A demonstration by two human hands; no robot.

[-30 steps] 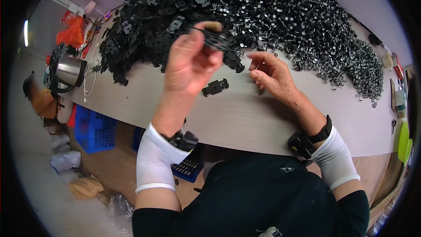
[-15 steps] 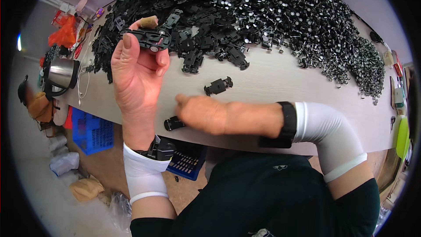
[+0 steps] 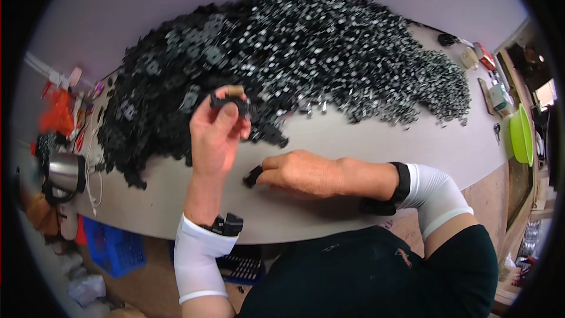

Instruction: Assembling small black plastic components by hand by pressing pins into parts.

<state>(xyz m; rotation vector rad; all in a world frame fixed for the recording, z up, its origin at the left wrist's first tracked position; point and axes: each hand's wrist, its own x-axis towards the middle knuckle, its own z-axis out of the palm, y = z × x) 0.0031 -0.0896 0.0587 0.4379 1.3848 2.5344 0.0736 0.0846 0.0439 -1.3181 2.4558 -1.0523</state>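
Observation:
My left hand (image 3: pixel 216 132) is raised over the near edge of the pile, its fingers closed around a black toy car chassis (image 3: pixel 231 103). A tan wrap covers the tip of one finger. Lower and to the right, my right hand (image 3: pixel 306 174) lies palm down just above the table, with its fingertips at a small black chassis piece (image 3: pixel 253 176). The thumb and fingers seem pinched on that piece; most of their grip is hidden behind the hand. Motion blurs both parts, so their details do not show.
A heap of black chassis parts (image 3: pixel 159 94) covers the table's left back. Beside it spreads a pile of small wheel axles (image 3: pixel 353 53). At the left stand a metal kettle (image 3: pixel 66 172) and a white cord; a green basin (image 3: pixel 520 135) is at the right. Blue crates (image 3: pixel 112 247) sit below.
The view has shifted. My left hand still holds its chassis. My right hand has stopped its fast sweep and has its fingertips on a black piece; the other loose piece no longer shows.

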